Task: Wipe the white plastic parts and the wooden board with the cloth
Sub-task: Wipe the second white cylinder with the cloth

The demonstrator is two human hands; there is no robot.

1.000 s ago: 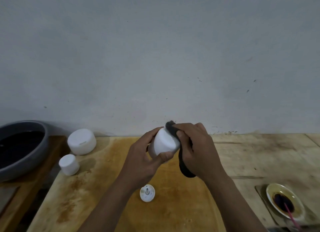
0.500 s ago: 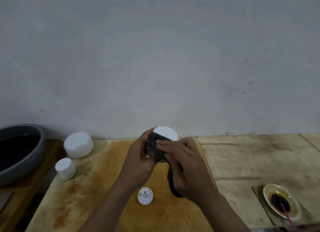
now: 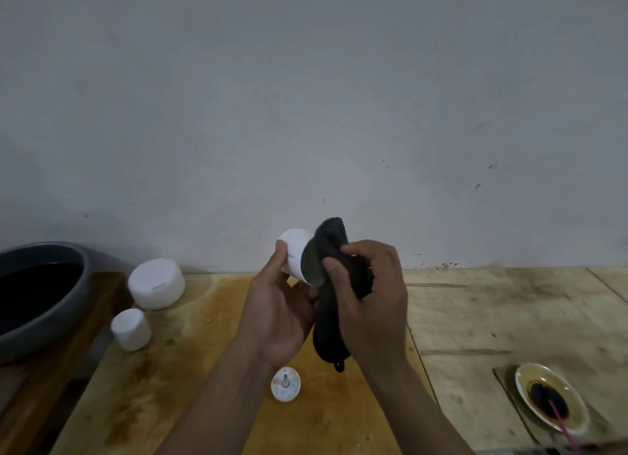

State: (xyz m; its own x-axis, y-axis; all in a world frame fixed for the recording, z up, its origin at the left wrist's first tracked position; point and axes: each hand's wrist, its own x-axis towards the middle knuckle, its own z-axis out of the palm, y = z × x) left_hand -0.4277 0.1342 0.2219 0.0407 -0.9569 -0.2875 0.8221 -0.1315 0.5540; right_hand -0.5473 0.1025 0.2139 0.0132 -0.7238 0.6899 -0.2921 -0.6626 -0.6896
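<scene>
My left hand (image 3: 277, 313) grips a white plastic cup-shaped part (image 3: 296, 255), tilted with its open mouth facing right, held above the wooden board (image 3: 190, 380). My right hand (image 3: 368, 298) clutches a dark cloth (image 3: 334, 284) and presses it against the part's mouth; the cloth's tail hangs down between my hands. On the board lie a wide white plastic part (image 3: 157, 283), a smaller white cylinder (image 3: 131, 329) in front of it, and a small round white piece with a centre pin (image 3: 285, 384) below my left wrist.
A grey basin of dark liquid (image 3: 40, 295) stands on a darker wooden stand at the left. A small dish of dark sauce with a pink stick (image 3: 551, 397) sits at the lower right on pale wooden planks (image 3: 509, 312). A grey wall runs close behind.
The white part has turned so its open mouth faces right. The cloth has shifted from the part's front side to its mouth, bunched higher in my right hand.
</scene>
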